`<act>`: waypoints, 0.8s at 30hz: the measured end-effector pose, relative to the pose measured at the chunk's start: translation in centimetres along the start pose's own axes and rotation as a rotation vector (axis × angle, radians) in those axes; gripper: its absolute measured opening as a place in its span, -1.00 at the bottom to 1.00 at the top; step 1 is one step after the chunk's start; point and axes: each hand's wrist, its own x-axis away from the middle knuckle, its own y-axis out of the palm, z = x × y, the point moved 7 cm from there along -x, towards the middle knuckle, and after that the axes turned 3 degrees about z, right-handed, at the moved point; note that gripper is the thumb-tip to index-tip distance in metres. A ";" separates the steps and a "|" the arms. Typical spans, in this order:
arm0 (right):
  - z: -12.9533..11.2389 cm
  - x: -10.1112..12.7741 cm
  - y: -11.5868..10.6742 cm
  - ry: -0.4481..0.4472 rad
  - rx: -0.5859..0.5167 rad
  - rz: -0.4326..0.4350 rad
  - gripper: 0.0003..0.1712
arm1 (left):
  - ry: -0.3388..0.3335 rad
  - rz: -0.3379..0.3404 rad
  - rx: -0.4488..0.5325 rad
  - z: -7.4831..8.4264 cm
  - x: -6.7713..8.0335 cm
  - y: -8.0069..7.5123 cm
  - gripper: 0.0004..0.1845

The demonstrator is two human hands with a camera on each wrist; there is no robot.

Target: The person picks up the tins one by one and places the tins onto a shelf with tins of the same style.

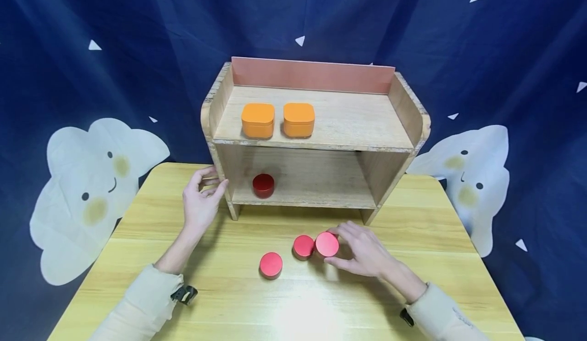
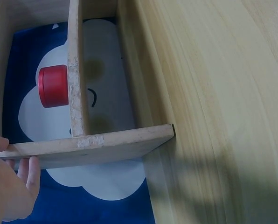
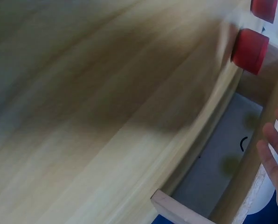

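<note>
- A dark blue curtain (image 1: 137, 25) printed with smiling white clouds hung behind a pale wooden table (image 1: 229, 300), on which stood a small two-tier wooden shelf (image 1: 316, 127).
- At the left, the left hand (image 1: 201, 201) rested against the shelf's left side panel, fingers lightly curved round the panel's front edge and holding nothing else; the forearm lay stretched across the table in a cream sleeve.
- On the top tier sat two orange square tins (image 1: 277, 120) side by side, towards the left; on the lower tier a dark red round tin (image 1: 263, 185) stood alone near the left end.
- On the table in front of the shelf, a red round tin (image 1: 270, 265) stood by itself, apart from the rest.
- Further right, a second red tin (image 1: 303, 246) touched, or nearly touched, a third red tin (image 1: 327, 244).
- The right hand (image 1: 362, 252) gripped that third tin from its right side, fingers arched over the top and thumb below, wrist low on the table.
- Judged risk: the neighbouring tin sat so close that lifting the gripped one could knock or roll it; a shallow pinch on the smooth lid could also slip.
</note>
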 end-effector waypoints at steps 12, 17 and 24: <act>-0.2 -2.0 -0.3 -0.027 -0.024 0.044 -0.34 | -0.003 0.000 0.009 0.1 0.0 0.0 -0.61; -0.2 -2.6 -0.5 -0.023 -0.011 0.058 -0.35 | -0.009 -0.003 0.006 -0.1 0.1 0.0 -0.61; 0.1 -3.9 -0.5 0.020 -0.022 0.051 -0.36 | 0.001 0.003 0.006 0.1 0.1 0.0 -0.60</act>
